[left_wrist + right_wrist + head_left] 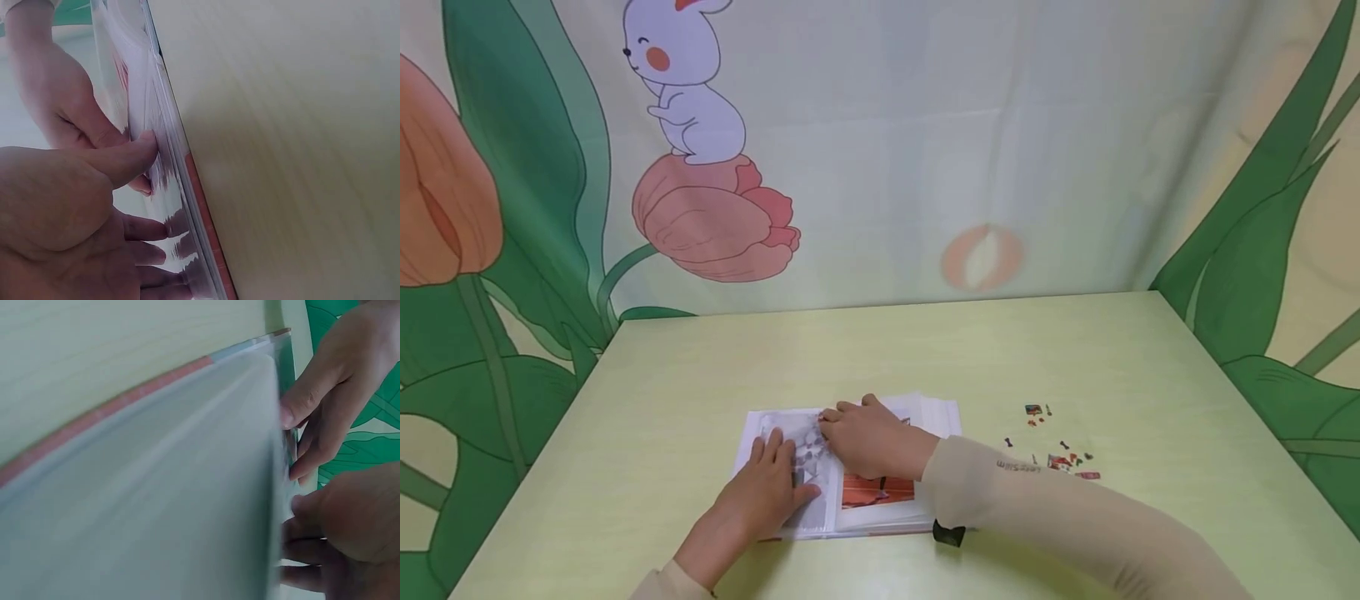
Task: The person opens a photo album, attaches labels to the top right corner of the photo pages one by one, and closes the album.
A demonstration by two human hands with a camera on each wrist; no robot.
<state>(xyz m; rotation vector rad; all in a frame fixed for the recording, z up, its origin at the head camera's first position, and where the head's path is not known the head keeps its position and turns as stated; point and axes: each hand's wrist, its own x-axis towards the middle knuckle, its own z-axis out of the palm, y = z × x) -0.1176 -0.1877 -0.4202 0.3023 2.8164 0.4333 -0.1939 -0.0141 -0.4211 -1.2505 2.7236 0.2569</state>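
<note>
An open photo album [938, 414] with clear-sleeved pages lies at the front middle of the table. On its left page, a grey print under clear film, my left hand [763, 492] rests with fingers spread and thumb toward the fold. My right hand [868, 442] reaches across the right page, its fingertips on the left page near the fold. Part of an orange-red picture [876, 492] shows below that hand. In the left wrist view, the left thumb [134, 156] and fingers lie along the glossy page. White pages [156, 475] fill much of the right wrist view.
Several tiny colourful pieces [1060, 462] lie scattered on the table [700, 358], to the right of the album beyond my right forearm. A small black object [949, 533] shows beneath that sleeve. A curtain [880, 167] with a rabbit and tulips hangs behind the table.
</note>
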